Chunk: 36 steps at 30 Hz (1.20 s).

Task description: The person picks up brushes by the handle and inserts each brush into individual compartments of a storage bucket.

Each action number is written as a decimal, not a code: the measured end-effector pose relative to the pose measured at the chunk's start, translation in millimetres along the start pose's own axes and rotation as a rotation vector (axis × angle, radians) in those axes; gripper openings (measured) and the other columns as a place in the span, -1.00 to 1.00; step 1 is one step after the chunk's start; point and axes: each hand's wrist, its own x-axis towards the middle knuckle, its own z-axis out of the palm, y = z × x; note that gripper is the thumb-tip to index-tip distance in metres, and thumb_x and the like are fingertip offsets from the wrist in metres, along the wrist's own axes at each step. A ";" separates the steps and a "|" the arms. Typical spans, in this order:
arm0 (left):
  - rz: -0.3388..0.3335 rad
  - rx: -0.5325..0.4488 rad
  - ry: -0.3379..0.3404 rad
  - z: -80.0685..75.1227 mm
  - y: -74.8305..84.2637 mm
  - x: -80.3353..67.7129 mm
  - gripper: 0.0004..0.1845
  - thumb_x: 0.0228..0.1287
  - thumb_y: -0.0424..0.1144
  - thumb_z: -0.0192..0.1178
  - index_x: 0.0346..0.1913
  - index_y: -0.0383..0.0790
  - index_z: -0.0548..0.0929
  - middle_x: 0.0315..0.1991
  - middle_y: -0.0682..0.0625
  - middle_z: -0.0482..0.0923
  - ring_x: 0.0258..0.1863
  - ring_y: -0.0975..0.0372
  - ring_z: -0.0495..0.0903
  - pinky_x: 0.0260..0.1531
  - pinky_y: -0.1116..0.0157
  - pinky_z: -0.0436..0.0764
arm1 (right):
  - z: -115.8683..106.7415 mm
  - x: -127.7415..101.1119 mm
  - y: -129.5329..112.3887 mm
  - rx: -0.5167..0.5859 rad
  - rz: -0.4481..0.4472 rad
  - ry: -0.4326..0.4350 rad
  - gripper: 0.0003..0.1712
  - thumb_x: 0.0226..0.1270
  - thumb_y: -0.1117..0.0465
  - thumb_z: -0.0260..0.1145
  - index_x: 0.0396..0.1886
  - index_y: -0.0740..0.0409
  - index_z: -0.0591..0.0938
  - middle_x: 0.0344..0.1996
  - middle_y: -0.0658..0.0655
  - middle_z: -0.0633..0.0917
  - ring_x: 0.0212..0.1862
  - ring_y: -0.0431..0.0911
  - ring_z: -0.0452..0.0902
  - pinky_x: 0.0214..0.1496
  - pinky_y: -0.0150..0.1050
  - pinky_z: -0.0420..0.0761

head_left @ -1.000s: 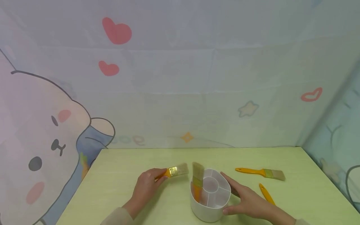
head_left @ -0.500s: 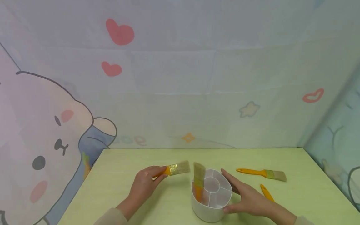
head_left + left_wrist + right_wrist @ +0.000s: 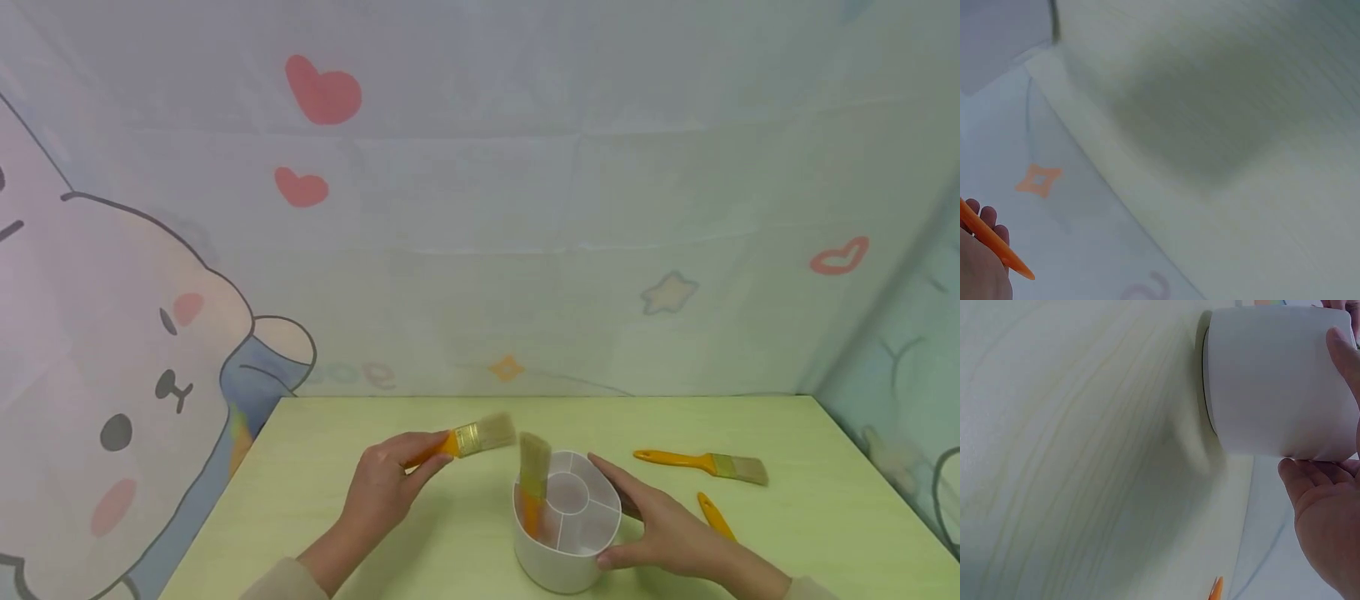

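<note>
A person's left hand (image 3: 390, 483) grips a yellow-handled paintbrush (image 3: 468, 439) by its handle, holding it in the air just left of a white divided holder (image 3: 566, 533) on the pale green counter (image 3: 315, 500). The right hand (image 3: 660, 525) cups the holder's right side, where one brush (image 3: 534, 479) already stands upright. The step in hand appears to be loading brushes; next, the held brush would need tipping handle-down into a compartment, while two more brushes (image 3: 705, 462) lie to the right
</note>
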 end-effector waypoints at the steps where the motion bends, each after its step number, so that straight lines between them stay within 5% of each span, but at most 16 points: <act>1: -0.005 -0.024 0.007 -0.6 3.4 0.5 -0.65 0.16 -0.31 0.60 0.04 -0.10 0.89 -0.10 0.04 0.85 -0.16 0.17 0.83 -0.21 0.39 0.83 | 0.3 -0.5 -0.3 -0.003 0.003 0.005 0.29 0.21 0.04 0.69 0.73 0.25 0.09 0.59 0.39 0.34 0.45 -0.26 0.44 0.39 -0.45 0.54; 19: 0.014 -0.374 0.082 5.5 73.7 2.6 -0.68 0.23 -0.34 0.56 0.06 -0.19 0.87 -0.06 -0.01 0.85 -0.20 0.22 0.84 -0.22 0.30 0.86 | 7.9 -3.5 -2.4 -0.032 0.041 0.056 0.27 0.21 0.02 0.70 0.71 0.27 0.13 0.58 0.39 0.36 0.43 -0.21 0.48 0.35 -0.45 0.57; 36: -0.276 -0.660 0.061 25.7 132.6 -1.2 -0.69 0.27 -0.37 0.54 0.07 -0.22 0.86 -0.01 -0.04 0.84 -0.12 0.21 0.82 -0.06 0.37 0.82 | 10.4 -5.3 -5.6 -0.023 0.063 0.070 0.28 0.22 -0.02 0.68 0.73 0.21 0.12 0.58 0.36 0.37 0.44 -0.17 0.48 0.35 -0.47 0.55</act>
